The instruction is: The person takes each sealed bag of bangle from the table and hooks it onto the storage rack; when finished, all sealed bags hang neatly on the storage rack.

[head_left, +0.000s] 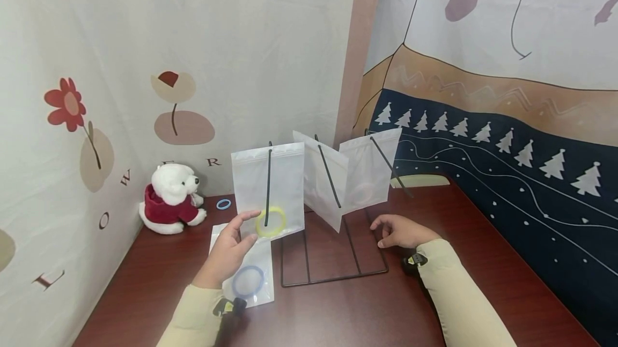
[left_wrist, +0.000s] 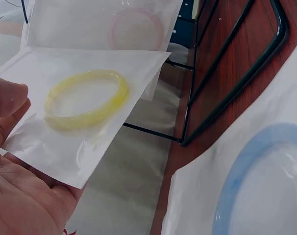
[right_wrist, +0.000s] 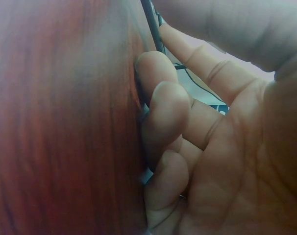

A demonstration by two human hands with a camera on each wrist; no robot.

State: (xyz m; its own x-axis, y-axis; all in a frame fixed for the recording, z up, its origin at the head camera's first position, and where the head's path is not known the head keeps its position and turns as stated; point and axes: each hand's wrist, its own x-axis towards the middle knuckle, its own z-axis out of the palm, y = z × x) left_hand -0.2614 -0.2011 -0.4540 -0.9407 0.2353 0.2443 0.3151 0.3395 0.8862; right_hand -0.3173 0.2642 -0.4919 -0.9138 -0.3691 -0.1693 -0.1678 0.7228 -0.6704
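Note:
A white zip pouch (head_left: 248, 175) with a clear front hangs on the left hook of a black wire rack (head_left: 333, 280). Inside it lies a yellow bangle (left_wrist: 85, 100). My left hand (head_left: 229, 253) is at this pouch's lower left corner, its index finger extended along the front and its thumb apart below. Under that wrist, another pouch (head_left: 260, 293) holding a blue bangle (head_left: 248, 281) lies on the table. My right hand (head_left: 403, 231) rests low over the table with loosely bent fingers (right_wrist: 168, 107), fingertips right at the rack's right base bar.
Two more white pouches hang on the middle (head_left: 318, 175) and right hooks (head_left: 372, 164); a pink bangle (left_wrist: 136, 29) shows through one. At the back left sit a white plush bear (head_left: 171, 197) in red and a small blue ring (head_left: 223, 204). Fabric walls (head_left: 289, 41) border the table.

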